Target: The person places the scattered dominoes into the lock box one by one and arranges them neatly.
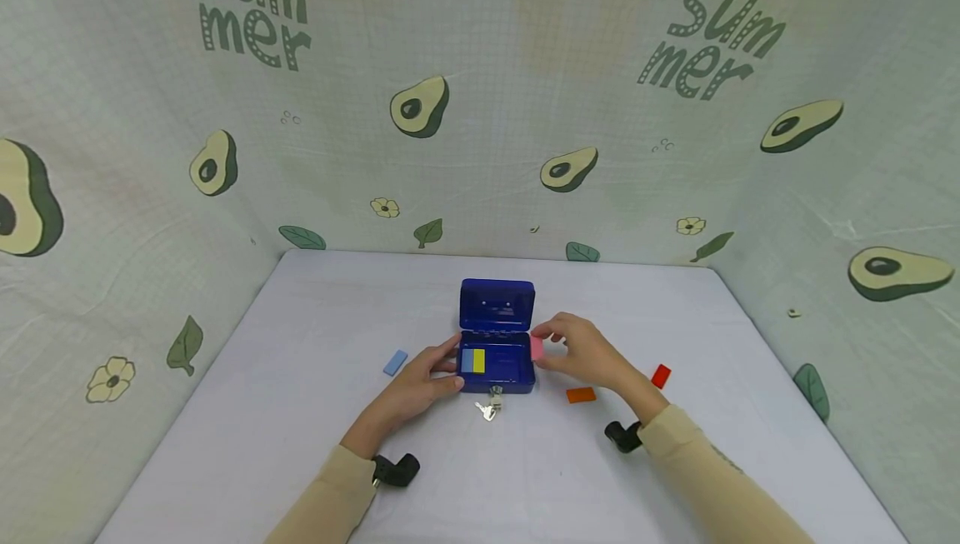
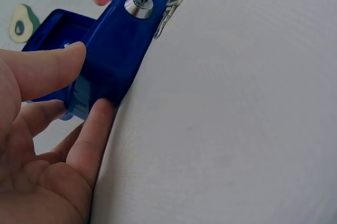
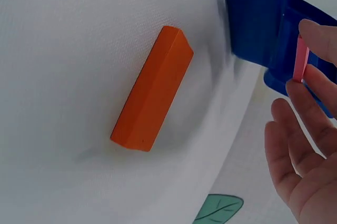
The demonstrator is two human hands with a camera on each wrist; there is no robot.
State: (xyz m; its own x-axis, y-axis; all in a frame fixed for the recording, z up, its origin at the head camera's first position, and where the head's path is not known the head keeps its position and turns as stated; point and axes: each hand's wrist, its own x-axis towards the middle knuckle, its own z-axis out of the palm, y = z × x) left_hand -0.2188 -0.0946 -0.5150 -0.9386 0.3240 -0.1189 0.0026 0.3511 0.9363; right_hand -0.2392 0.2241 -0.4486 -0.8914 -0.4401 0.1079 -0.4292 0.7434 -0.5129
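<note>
A blue metal cash box stands with its lid raised. Inside, at the left end, lie a light blue block and a yellow block side by side. My left hand rests its fingers and thumb against the box's left end. A pink block is pinched between the thumb and fingers of my right hand, by the box's right wall. A keyring with keys hangs from the lock on the front.
Another light blue block lies left of the box. To the right are an orange block and a red block. Everything stands on a white-covered table, with an avocado-print cloth rising behind and at the sides.
</note>
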